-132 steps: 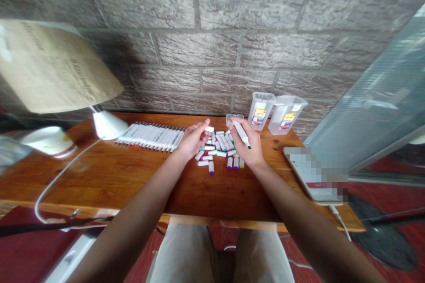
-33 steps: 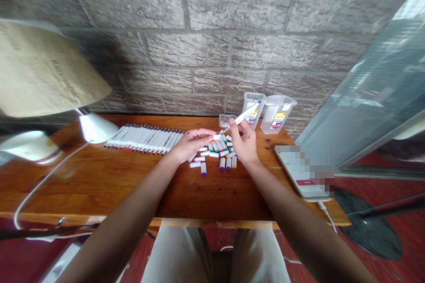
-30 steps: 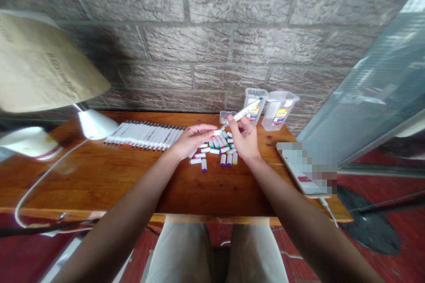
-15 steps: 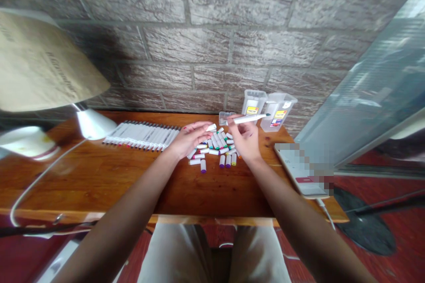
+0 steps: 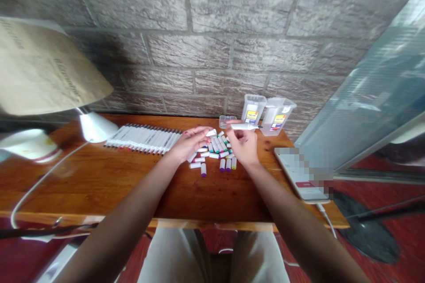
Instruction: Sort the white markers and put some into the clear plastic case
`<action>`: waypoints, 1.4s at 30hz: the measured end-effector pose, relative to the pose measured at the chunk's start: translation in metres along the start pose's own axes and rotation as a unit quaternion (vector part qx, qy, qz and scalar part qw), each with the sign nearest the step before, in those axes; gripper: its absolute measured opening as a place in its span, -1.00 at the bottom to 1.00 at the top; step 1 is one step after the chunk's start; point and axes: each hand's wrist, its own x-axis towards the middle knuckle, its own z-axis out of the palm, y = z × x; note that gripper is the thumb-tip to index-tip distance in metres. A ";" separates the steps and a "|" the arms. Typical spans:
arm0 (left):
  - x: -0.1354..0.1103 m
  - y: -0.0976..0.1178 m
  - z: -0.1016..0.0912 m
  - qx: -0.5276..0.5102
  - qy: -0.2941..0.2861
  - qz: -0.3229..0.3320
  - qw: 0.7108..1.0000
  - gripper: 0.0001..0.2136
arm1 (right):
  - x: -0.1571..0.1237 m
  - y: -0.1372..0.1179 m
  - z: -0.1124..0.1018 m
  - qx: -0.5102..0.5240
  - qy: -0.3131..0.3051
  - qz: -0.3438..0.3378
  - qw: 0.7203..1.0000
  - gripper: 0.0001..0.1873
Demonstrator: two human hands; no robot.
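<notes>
Between the thumb and fingers of my left hand [image 5: 190, 142] is a small white marker cap [image 5: 211, 132]. My right hand [image 5: 244, 146] grips a white marker [image 5: 245, 127], which lies nearly level with its dark end pointing right. A loose pile of white marker caps [image 5: 217, 145] with coloured ends, purple, green, yellow and others, spreads on the table between and below both hands. To the left of my left hand, many white markers [image 5: 142, 138] lie side by side in a slanted row.
Two clear plastic boxes [image 5: 253, 110] with yellow labels stand against the brick wall, a small clear tray [image 5: 224, 120] beside them. A lamp [image 5: 96, 127] and a cup [image 5: 31, 145] occupy the wooden table's [image 5: 212, 199] left. A tablet [image 5: 303, 181] with a cable lies right.
The marker in my right hand has swung from tilting up at its dark end to nearly level, and appears shorter. My left hand keeps the cap. The view has shifted slightly.
</notes>
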 end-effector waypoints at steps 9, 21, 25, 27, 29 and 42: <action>-0.003 0.006 0.002 -0.028 0.009 0.004 1.000 -0.69 | 0.004 0.001 -0.001 0.011 0.048 0.003 0.999 -0.72; -0.002 0.007 0.003 -0.039 0.030 -0.024 0.998 -0.79 | 0.002 0.006 0.002 0.033 0.048 0.024 0.998 -0.68; -0.001 0.005 0.005 -0.037 0.034 -0.028 0.998 -0.70 | -0.001 0.006 0.004 0.028 0.028 0.013 0.999 -0.69; -0.001 0.005 0.006 -0.027 0.035 -0.020 0.999 -0.64 | -0.002 0.006 0.005 0.031 0.023 0.005 0.999 -0.69; -0.001 0.005 0.007 -0.021 0.043 -0.011 0.999 -0.59 | -0.002 0.007 0.006 0.027 0.026 0.004 0.999 -0.68; 0.000 0.004 0.007 0.013 0.044 0.016 0.999 -0.53 | -0.006 -0.004 0.003 0.037 -0.058 -0.002 0.998 -0.69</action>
